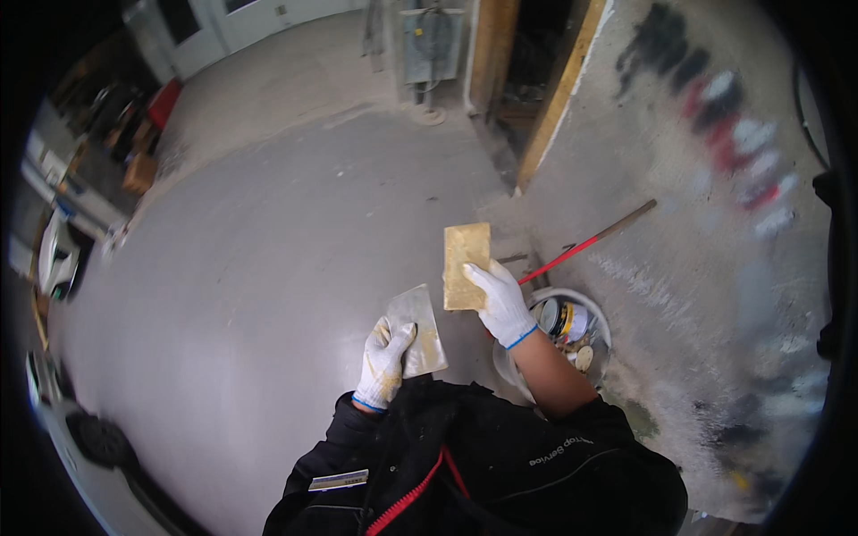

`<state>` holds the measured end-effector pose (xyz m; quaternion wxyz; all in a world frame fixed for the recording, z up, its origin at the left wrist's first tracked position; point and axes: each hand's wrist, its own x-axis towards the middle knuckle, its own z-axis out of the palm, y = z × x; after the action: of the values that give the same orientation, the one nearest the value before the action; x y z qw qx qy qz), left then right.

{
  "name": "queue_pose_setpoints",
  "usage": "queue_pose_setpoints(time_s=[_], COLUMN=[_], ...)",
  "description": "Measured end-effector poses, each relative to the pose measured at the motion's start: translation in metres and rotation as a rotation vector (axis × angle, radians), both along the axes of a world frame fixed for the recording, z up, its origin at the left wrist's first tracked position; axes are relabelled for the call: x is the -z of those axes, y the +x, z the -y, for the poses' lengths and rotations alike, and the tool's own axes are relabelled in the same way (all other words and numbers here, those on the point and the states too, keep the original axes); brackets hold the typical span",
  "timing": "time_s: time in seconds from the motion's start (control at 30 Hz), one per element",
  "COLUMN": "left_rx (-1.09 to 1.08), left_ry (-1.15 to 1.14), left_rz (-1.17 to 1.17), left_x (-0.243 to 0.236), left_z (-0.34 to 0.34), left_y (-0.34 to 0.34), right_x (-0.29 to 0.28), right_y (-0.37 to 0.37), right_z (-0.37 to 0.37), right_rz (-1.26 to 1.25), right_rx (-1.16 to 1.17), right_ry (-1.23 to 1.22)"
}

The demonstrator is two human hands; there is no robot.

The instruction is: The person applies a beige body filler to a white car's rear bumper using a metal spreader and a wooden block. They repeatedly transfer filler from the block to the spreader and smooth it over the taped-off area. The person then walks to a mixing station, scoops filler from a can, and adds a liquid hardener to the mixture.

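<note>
Both my hands wear white knitted gloves, and the left glove has yellowish stains. My left hand [382, 362] is closed on a thin grey rectangular plate [418, 323] with yellowish smears on its lower part, the thumb lying over its face. To the right and a little higher, my right hand [500, 302] grips a flat yellowish rectangular plate [466, 255] by its right edge, with the thumb across the front. The two plates are held apart, side by side, above the grey floor [268, 250]. My right fingers are mostly hidden behind the plate.
Beside my right forearm stands a white bucket [603, 332] with tins and other items in it. A red-and-brown stick [585, 246] slants up from near it. The paint-marked wall [679, 179] rises on the right. A car [85, 447] stands at the lower left; clutter lines the far left.
</note>
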<state>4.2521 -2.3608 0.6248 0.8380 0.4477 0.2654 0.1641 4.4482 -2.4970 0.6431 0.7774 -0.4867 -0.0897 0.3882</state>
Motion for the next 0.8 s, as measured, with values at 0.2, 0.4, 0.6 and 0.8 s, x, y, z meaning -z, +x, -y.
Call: queue_pose_setpoints(time_s=[0.2,0.4,0.6,0.8], left_rx=[0.301,0.716,0.707,0.559], left_ry=[0.157,0.989,0.898,0.904], left_rz=[-0.132,0.005,0.070,0.229], left_x=[-0.003,0.033,0.007,-0.034], left_z=[-0.101,-0.167,-0.243,-0.299], left_y=[0.210,0.407,0.633,0.858], right_x=[-0.004,0.039,0.048,0.004], right_y=[0.136,0.275,0.485,0.704], right_z=[-0.032,-0.097,-0.198,-0.250], right_rz=[-0.141,-0.116,0.016,0.208], right_rx=[0.158,0.350,0.359,0.044], right_ry=[-0.014,0.141,-0.139,-0.113])
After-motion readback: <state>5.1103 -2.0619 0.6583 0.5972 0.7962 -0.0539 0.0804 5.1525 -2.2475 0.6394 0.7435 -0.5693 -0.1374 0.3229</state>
